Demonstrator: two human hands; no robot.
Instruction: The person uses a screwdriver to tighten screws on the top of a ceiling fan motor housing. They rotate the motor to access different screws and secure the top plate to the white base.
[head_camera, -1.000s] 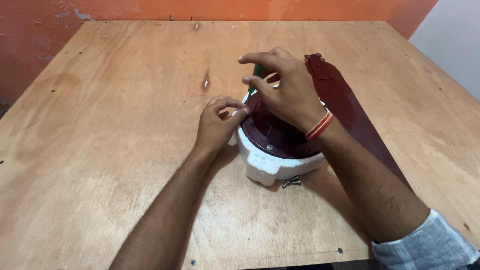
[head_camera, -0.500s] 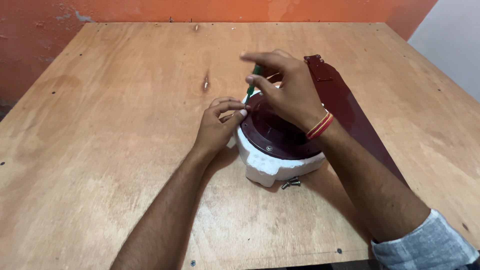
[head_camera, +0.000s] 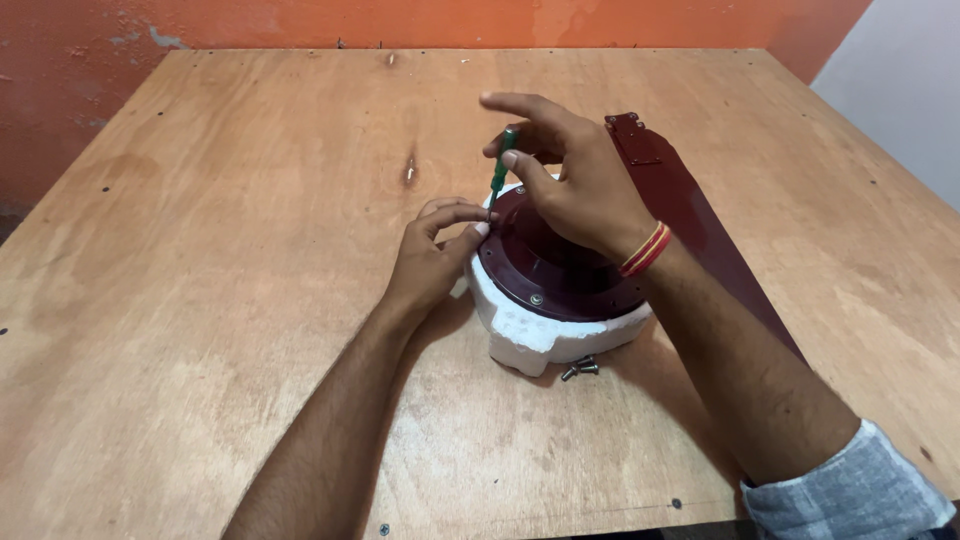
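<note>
The right hand (head_camera: 585, 190) is clamped on a slim green-handled screwdriver (head_camera: 499, 168), its long axis near upright and tip down at the left rim of a round dark-red metal motor housing (head_camera: 560, 270). The housing sits in a white foam block (head_camera: 520, 325) at mid-counter (head_camera: 220, 300). The left hand (head_camera: 430, 258), fingers pinched together, steadies the tip. Loose screws (head_camera: 580, 369) lie beside the foam; a dark-red blade (head_camera: 690, 210) lies behind.
</note>
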